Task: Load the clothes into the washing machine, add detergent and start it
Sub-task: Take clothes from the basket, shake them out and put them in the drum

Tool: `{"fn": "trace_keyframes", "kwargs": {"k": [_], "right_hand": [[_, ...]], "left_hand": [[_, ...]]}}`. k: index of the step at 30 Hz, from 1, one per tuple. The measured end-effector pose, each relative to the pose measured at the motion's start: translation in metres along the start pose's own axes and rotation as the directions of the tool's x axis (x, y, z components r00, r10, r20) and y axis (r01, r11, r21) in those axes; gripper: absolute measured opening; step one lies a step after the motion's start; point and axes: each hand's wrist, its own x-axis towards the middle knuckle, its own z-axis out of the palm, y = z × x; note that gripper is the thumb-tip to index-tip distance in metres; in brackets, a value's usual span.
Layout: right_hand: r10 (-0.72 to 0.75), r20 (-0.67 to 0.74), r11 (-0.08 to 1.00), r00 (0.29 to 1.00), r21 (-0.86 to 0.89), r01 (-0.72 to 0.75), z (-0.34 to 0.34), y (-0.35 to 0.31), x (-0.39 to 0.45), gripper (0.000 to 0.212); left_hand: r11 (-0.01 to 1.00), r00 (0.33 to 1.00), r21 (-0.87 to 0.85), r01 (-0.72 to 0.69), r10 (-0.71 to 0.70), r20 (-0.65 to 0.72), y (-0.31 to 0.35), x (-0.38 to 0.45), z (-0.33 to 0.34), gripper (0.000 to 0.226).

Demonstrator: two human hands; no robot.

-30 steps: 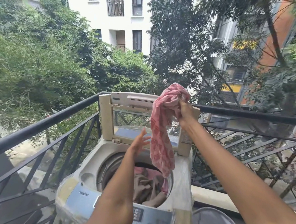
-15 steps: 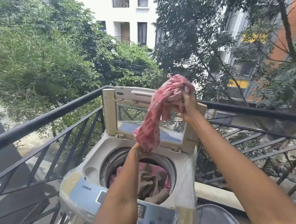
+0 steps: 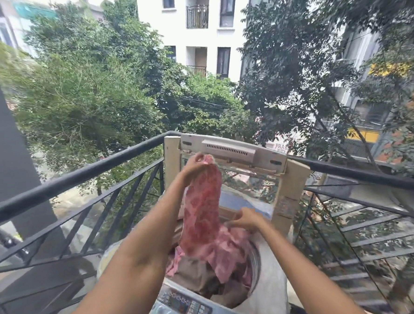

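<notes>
A pink patterned cloth (image 3: 204,205) is held up over the open washing machine (image 3: 269,276) on a railed balcony, its top pinched in the grip of the left hand (image 3: 194,167). Lower folds are gripped by the right hand (image 3: 245,220) above brown clothes (image 3: 196,274) in the drum.

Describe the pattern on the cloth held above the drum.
Mottled pink-and-red print on the cloth, clearest in the head view.

Single head-worn wide-angle cam, close above the washing machine (image 3: 270,296), pitched forward and down. Faces outward over the balcony railing (image 3: 81,176) toward trees and buildings.
</notes>
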Motion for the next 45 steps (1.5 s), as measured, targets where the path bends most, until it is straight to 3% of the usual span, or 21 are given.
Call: {"fn": "trace_keyframes", "kwargs": {"k": [2, 5, 7, 9, 11, 14, 16, 18, 19, 22, 24, 26, 28, 31, 33, 36, 39, 42, 45], "right_hand": [[-0.013, -0.130, 0.994, 0.991, 0.102, 0.026, -0.022, -0.011, 0.005, 0.058], [-0.047, -0.380, 0.958, 0.924, 0.246, 0.149, -0.061, -0.029, 0.007, 0.096], [-0.110, -0.439, 0.928, 0.892, 0.275, 0.250, -0.082, -0.036, 0.006, 0.109], [-0.199, -0.363, 0.923, 0.910, 0.242, 0.298, -0.097, -0.038, 0.005, 0.090], [-0.236, -0.266, 0.950, 0.935, 0.141, 0.280, -0.109, -0.040, 0.002, 0.044], [-0.214, -0.308, 0.961, 0.927, 0.101, 0.256, -0.134, -0.043, -0.007, 0.018], [-0.162, -0.383, 0.977, 0.910, 0.069, 0.203, -0.159, -0.048, -0.018, 0.022], [-0.150, -0.503, 0.985, 0.851, -0.007, 0.170, -0.187, -0.057, -0.025, 0.033], [-0.162, -0.559, 0.982, 0.813, -0.009, 0.189, -0.200, -0.065, -0.029, 0.034], [-0.196, -0.708, 0.934, 0.679, 0.076, 0.349, -0.229, -0.097, -0.041, 0.029], [-0.191, -0.781, 0.884, 0.594, 0.126, 0.450, -0.241, -0.122, -0.053, 0.029], [-0.159, -0.814, 0.860, 0.559, 0.164, 0.483, -0.245, -0.139, -0.063, 0.027], [-0.131, -0.784, 0.869, 0.607, 0.204, 0.450, -0.239, -0.148, -0.068, 0.018], [-0.072, -0.651, 0.820, 0.756, 0.393, 0.416, -0.214, -0.142, -0.061, 0.016], [-0.020, -0.577, 0.747, 0.817, 0.535, 0.396, -0.193, -0.131, -0.048, 0.018], [0.068, -0.475, 0.671, 0.877, 0.673, 0.312, -0.165, -0.111, -0.037, 0.019], [0.119, -0.406, 0.689, 0.906, 0.691, 0.220, -0.130, -0.091, -0.020, 0.020], [0.102, -0.377, 0.815, 0.921, 0.562, 0.140, -0.081, -0.069, 0.007, 0.030], [-0.001, -0.298, 0.955, 0.955, 0.284, 0.090, -0.022, -0.046, 0.021, 0.033]], "left_hand": [[0.998, 0.995, -0.062, -0.022, 0.028, 0.097, 0.025, 0.000, -0.007, 0.049], [0.996, 0.959, -0.085, -0.003, 0.027, 0.283, 0.063, 0.000, -0.019, 0.049], [0.997, 0.932, -0.078, -0.011, 0.038, 0.361, 0.080, 0.006, -0.027, 0.059], [0.996, 0.924, -0.073, -0.056, 0.079, 0.374, 0.096, 0.011, -0.037, 0.073], [0.991, 0.922, -0.097, -0.097, 0.126, 0.365, 0.107, 0.013, -0.046, 0.069], [0.988, 0.958, -0.044, -0.146, 0.152, 0.244, 0.107, 0.017, -0.060, 0.062], [0.952, 0.984, 0.255, -0.172, 0.155, 0.083, 0.104, 0.018, -0.068, 0.049], [0.836, 0.990, 0.545, -0.067, 0.123, -0.066, 0.101, 0.017, -0.079, 0.040], [0.795, 0.981, 0.607, -0.004, 0.121, -0.152, 0.100, 0.017, -0.084, 0.035], [0.849, 0.909, 0.525, 0.055, 0.175, -0.378, 0.106, 0.022, -0.092, 0.045], [0.942, 0.903, 0.334, -0.016, 0.157, -0.401, 0.118, 0.022, -0.088, 0.048], [0.987, 0.929, 0.132, -0.092, 0.133, -0.346, 0.131, 0.022, -0.083, 0.045], [0.989, 0.952, -0.099, -0.106, 0.072, -0.297, 0.134, 0.021, -0.081, 0.031], [0.934, 0.971, -0.356, -0.038, -0.051, -0.235, 0.117, 0.015, -0.077, 0.005], [0.900, 0.988, -0.432, 0.052, -0.109, -0.108, 0.099, 0.007, -0.074, 0.019], [0.870, 0.978, -0.449, 0.204, -0.206, 0.044, 0.069, -0.001, -0.066, 0.045], [0.866, 0.946, -0.383, 0.322, -0.311, 0.092, 0.037, -0.005, -0.058, 0.038], [0.888, 0.927, -0.269, 0.374, -0.350, 0.133, -0.006, -0.011, -0.042, 0.014], [0.909, 0.909, -0.013, 0.417, -0.417, 0.010, -0.066, -0.017, -0.018, 0.019]]}}
